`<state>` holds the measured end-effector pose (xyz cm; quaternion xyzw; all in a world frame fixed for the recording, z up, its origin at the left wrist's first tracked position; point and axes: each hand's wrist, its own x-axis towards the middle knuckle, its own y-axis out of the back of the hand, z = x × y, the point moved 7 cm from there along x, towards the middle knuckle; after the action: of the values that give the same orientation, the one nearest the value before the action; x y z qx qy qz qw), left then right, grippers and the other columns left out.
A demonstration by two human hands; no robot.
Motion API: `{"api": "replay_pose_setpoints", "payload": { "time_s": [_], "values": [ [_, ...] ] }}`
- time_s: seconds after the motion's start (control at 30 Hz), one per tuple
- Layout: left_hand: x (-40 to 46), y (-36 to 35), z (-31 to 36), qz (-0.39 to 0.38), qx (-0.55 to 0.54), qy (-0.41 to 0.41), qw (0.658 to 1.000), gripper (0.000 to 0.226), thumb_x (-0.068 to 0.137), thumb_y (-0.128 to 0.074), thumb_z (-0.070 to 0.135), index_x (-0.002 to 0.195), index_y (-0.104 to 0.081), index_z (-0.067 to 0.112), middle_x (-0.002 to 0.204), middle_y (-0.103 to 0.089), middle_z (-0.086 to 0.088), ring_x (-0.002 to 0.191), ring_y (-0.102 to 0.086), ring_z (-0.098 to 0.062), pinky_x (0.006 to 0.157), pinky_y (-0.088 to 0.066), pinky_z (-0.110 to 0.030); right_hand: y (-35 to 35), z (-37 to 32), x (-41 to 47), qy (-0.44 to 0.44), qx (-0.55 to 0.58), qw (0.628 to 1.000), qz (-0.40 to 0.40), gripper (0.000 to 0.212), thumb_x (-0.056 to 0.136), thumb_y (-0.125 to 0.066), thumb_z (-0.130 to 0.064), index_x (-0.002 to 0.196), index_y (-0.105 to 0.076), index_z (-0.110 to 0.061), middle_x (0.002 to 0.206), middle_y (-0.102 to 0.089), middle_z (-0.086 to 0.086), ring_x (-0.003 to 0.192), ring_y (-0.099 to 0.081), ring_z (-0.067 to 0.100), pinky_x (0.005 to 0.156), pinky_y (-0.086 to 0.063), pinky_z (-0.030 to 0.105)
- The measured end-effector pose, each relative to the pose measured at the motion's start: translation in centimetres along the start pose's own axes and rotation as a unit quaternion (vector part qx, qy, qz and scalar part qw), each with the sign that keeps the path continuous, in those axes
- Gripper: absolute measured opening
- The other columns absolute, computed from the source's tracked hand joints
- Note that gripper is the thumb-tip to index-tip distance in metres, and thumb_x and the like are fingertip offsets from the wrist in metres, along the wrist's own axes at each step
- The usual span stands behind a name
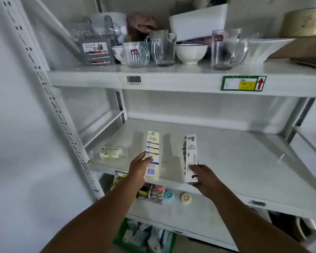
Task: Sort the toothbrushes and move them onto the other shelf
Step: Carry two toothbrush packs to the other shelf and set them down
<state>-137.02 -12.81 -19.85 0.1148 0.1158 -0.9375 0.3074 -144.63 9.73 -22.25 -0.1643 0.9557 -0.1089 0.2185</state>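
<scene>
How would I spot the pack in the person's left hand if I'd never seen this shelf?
Find the middle shelf, below the glassware. Two long flat packs are held over its front edge; the left hand holds the cream-yellow pack. Unlike the white pack beside it, it shows blue print and a blue barcode.

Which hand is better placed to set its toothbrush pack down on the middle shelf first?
Probably the left hand: its cream toothbrush pack reaches further in over the middle shelf. The right hand holds its white pack at the front edge.
</scene>
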Motion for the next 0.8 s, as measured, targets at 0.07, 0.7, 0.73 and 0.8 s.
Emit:
{"api": "replay_pose_setpoints", "payload": {
  "time_s": [0.07, 0.7, 0.73, 0.8],
  "values": [
    [1.8, -0.7, -0.3, -0.009, 0.005, 0.011, 1.0, 0.025, 0.087, -0.06, 0.007, 0.108, -0.068, 0.018, 0.101, -0.072, -0.013, 0.085, -0.066, -0.03, 0.088, -0.053, -0.049, 0.4, 0.0, 1.6, -0.007, 0.015, 1.0, 0.027, 0.013, 0.093, -0.06, -0.01, 0.102, -0.057, 0.0, 0.085, -0.06, 0.017, 0.071, -0.058, 0.025, 0.056, -0.05, 0.031],
    [15.6, -14.3, -7.6, -0.035, 0.137, 0.057, 0.988, 0.019, 0.08, -0.07, 0.009, 0.098, -0.067, 0.005, 0.099, -0.073, -0.02, 0.084, -0.071, -0.035, 0.078, -0.059, -0.045, 9.2, 0.6, 17.5, -0.055, -0.108, 0.977, 0.178, 0.014, 0.088, -0.067, -0.008, 0.075, -0.061, -0.007, 0.07, -0.061, 0.01, 0.055, -0.055, 0.019, 0.048, -0.042, 0.024],
    [15.8, -15.7, -8.1, -0.045, 0.143, 0.063, 0.987, 0.016, 0.079, -0.071, 0.009, 0.095, -0.068, 0.007, 0.098, -0.073, -0.02, 0.085, -0.072, -0.035, 0.079, -0.06, -0.047, 10.3, 0.3, 17.9, -0.061, -0.124, 0.974, 0.181, 0.014, 0.087, -0.067, -0.008, 0.074, -0.062, -0.007, 0.072, -0.062, 0.012, 0.055, -0.056, 0.019, 0.046, -0.042, 0.024],
    [16.3, -18.1, -9.3, -0.048, 0.166, 0.074, 0.982, 0.01, 0.075, -0.075, 0.011, 0.081, -0.068, 0.015, 0.093, -0.075, -0.017, 0.081, -0.073, -0.034, 0.078, -0.06, -0.049, 12.7, -0.2, 18.5, -0.062, -0.158, 0.968, 0.186, 0.013, 0.087, -0.068, -0.009, 0.075, -0.063, -0.006, 0.073, -0.064, 0.013, 0.055, -0.057, 0.019, 0.048, -0.044, 0.025]
  ]
}}
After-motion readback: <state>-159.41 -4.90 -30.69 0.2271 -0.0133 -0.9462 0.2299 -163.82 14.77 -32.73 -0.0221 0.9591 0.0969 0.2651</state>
